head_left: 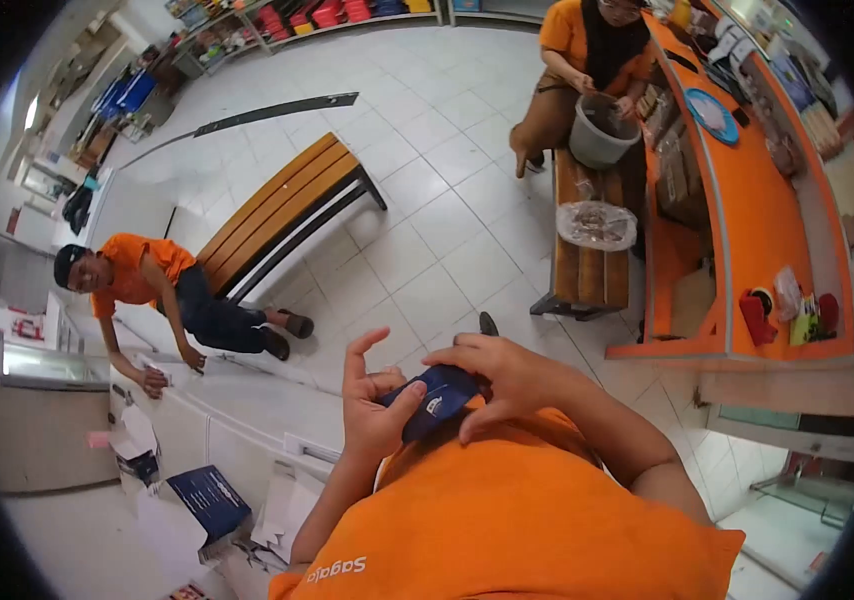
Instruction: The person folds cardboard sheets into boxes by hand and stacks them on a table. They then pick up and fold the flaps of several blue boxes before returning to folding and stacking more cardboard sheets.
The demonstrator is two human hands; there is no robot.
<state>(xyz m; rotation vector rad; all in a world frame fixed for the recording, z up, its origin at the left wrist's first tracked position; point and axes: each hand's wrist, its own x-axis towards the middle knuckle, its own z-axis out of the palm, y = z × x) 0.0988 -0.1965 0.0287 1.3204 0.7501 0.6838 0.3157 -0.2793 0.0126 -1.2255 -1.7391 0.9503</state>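
Observation:
A small dark blue cardboard box (434, 405) with white print and an orange patch is held close in front of my orange shirt. My left hand (375, 405) grips its left end, the thumb pressed on the printed face and the index finger raised. From the other side, my right hand (507, 380) curls over the right end, fingers along the upper edge and thumb lower down. Parts of the box are hidden by both hands. Another dark blue printed carton (209, 505) lies on the white surface to my left, beside folded white card pieces (290, 505).
Left, a seated person (147, 280) rests hands on the white chest top (237, 405). A slatted wooden bench (282, 205) stands ahead. At right, another person (597, 60) works at a grey bucket (604, 132) on a second bench (587, 270), beside an orange counter (747, 220).

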